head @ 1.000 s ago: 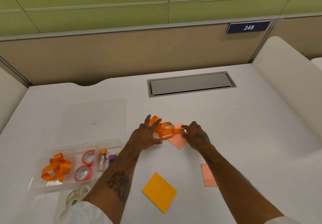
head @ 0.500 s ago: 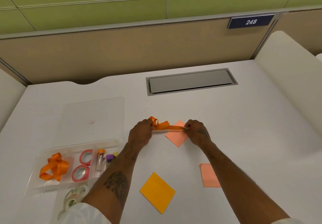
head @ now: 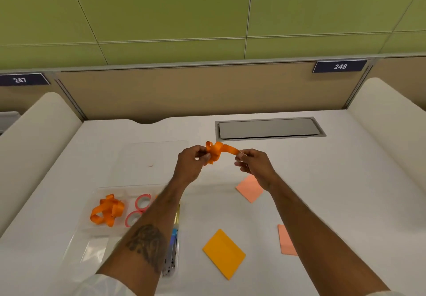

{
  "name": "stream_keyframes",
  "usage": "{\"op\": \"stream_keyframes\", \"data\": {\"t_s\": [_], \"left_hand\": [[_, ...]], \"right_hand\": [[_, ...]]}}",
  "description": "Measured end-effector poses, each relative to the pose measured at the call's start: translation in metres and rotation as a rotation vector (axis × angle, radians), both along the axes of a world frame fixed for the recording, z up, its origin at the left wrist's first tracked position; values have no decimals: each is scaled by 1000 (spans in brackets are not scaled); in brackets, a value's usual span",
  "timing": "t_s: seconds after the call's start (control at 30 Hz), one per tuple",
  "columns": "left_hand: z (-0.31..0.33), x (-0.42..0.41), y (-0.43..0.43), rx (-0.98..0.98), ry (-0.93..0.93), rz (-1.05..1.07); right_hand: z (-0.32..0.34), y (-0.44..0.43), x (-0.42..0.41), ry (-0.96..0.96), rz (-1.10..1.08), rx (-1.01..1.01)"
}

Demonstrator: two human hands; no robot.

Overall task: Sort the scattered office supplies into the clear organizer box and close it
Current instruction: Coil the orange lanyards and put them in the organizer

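Observation:
An orange ribbon (head: 217,151) is held in the air above the desk, bunched at its left end. My left hand (head: 192,165) pinches the bunched part and my right hand (head: 252,164) pinches the ribbon's free end. The clear organizer box (head: 76,238) lies open at the lower left, its lid (head: 152,159) flat behind it. Inside are another orange ribbon (head: 107,210) and two pink tape rolls (head: 138,210); my left forearm hides part of the box.
An orange sticky pad (head: 224,253) and two salmon sticky pads (head: 250,188) (head: 285,240) lie on the white desk. A grey cable hatch (head: 269,128) sits at the back. Padded dividers flank both sides.
Both hands have lifted the orange ribbon off the desk and the salmon pad, with the ribbon gathered more toward the left hand. The camera has tilted upward.

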State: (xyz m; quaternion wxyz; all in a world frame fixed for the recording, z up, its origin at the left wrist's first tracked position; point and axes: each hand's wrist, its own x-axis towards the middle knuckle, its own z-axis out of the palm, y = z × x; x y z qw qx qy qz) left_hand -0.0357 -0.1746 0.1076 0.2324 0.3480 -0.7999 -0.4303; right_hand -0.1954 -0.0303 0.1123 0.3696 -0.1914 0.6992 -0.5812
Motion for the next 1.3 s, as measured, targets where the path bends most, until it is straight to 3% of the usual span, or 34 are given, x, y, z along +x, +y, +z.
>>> {"op": "stream_keyframes", "data": {"t_s": [0.17,0.4,0.6,0.97,1.13,1.3], "left_hand": [[18,26,2,-83,-55,-19],[40,82,-4,-73,-56,-6],[53,145,-25,-51,-6,-7],[40,251,-81,-13,9,16],[16,308,-103,-26,-113,69],[-31,349,-108,-52,-405,79]], "right_hand": [[27,-18,40,-102,190,-106],[45,-43,103,140,397,-80],[54,-74,164,271,393,-44],[63,-134,258,290,356,-7],[55,-157,287,315,341,50],[37,-175,309,333,333,123]]}}
